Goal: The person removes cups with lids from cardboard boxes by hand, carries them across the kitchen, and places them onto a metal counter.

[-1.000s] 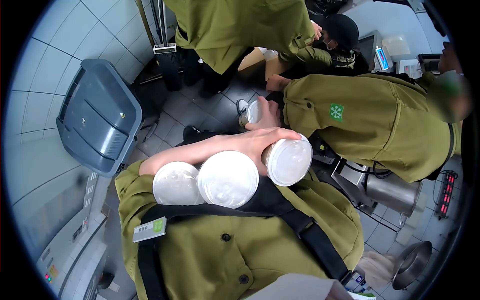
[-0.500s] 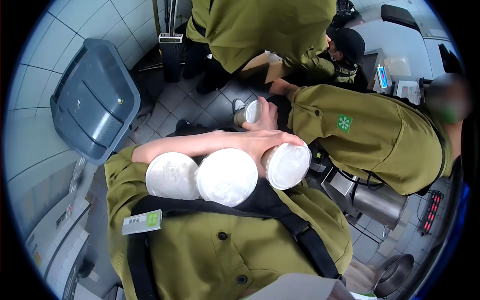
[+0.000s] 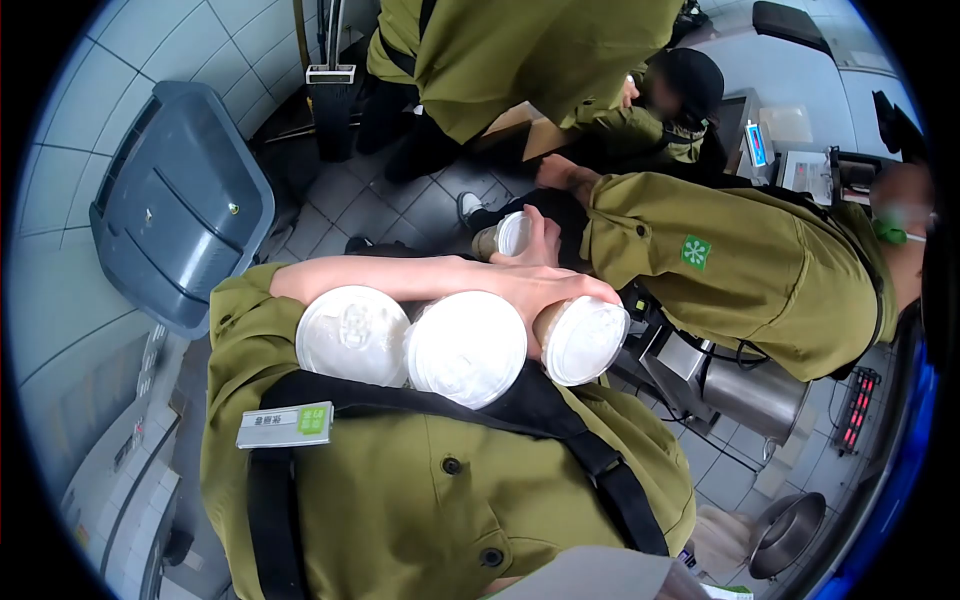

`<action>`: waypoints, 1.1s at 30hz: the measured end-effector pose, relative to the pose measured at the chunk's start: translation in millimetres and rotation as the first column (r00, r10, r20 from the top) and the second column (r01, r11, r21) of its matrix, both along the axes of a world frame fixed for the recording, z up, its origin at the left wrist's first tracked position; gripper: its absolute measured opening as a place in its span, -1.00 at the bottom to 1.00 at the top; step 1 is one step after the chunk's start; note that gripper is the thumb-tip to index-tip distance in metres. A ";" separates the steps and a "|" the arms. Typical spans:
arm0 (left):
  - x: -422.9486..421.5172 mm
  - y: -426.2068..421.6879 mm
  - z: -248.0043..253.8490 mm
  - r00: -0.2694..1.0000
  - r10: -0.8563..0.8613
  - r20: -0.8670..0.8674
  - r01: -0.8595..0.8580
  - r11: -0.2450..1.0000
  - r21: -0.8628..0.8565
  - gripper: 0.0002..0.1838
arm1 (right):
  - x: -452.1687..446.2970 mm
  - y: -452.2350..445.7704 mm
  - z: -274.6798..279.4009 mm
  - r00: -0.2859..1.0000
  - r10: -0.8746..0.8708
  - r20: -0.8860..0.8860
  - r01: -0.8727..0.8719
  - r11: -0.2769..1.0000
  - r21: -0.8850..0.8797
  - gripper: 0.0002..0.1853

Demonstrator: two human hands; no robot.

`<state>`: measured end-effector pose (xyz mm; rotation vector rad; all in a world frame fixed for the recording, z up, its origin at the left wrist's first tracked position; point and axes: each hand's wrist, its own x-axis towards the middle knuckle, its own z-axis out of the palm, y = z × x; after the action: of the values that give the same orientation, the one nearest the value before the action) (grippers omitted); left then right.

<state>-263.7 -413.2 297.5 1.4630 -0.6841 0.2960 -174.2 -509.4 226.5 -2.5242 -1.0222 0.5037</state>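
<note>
My left forearm reaches across my chest from the left, curled round two white-lidded round containers, one on the left (image 3: pixel 353 336) and one in the middle (image 3: pixel 467 349), which rest against my apron. My left hand (image 3: pixel 545 297) is closed on a third lidded container (image 3: pixel 583 341), tilted, with its lid towards me. Just beyond and below that hand, the fingers of my right hand (image 3: pixel 541 240) wrap round a smaller lidded cup (image 3: pixel 513 235). My right forearm is hidden beneath the left hand and the containers.
A co-worker in green (image 3: pixel 730 260) stands close on the right, another (image 3: pixel 540 60) ahead, and a third crouches by an open cardboard box (image 3: pixel 540 138). A large grey bin lid (image 3: pixel 185 210) is at left. A metal pot (image 3: pixel 755 395) and a pan (image 3: pixel 788 535) are at right.
The bin lid has shifted left in view and the lidded containers slightly, as the view moved. Both hands keep their hold. The co-worker on the right has changed head position.
</note>
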 end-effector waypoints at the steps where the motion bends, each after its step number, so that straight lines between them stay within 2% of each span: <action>1: -0.3 0.1 -1.0 1.000 0.009 0.002 -0.009 1.000 0.006 0.05 | -2.2 0.6 1.1 1.000 -0.004 -0.003 0.004 1.000 -0.022 -0.06; 3: 0.8 -0.5 -2.2 1.000 0.002 0.007 -0.003 0.999 0.035 0.05 | -8.5 0.4 4.2 0.999 -0.049 -0.009 0.049 0.998 -0.043 -0.07; 8: 1.2 -1.7 -2.2 1.000 -0.017 -0.012 0.018 0.997 0.079 0.06 | -17.5 -4.4 -3.6 0.993 -0.122 0.008 0.121 0.992 0.033 -0.09; 12: 2.3 -3.5 1.5 0.994 -0.088 -0.062 0.094 0.990 0.106 0.09 | -19.3 -12.6 -4.5 0.988 -0.142 -0.056 0.143 0.990 0.006 -0.24; 22: 3.1 -13.6 1.7 0.974 -0.199 -0.110 0.213 0.969 0.129 0.11 | -32.1 -34.7 -20.8 0.964 -0.266 -0.009 0.266 0.964 0.009 -0.29; 33: 3.4 -19.8 4.2 0.973 -0.200 -0.114 0.218 0.961 0.171 0.12 | -29.4 -39.6 -25.9 0.955 -0.295 -0.030 0.294 0.955 -0.025 -0.30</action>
<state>-260.4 -433.0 301.7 1.5521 -0.7968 -0.0017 -203.5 -548.9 200.6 -2.6139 -0.6137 0.4676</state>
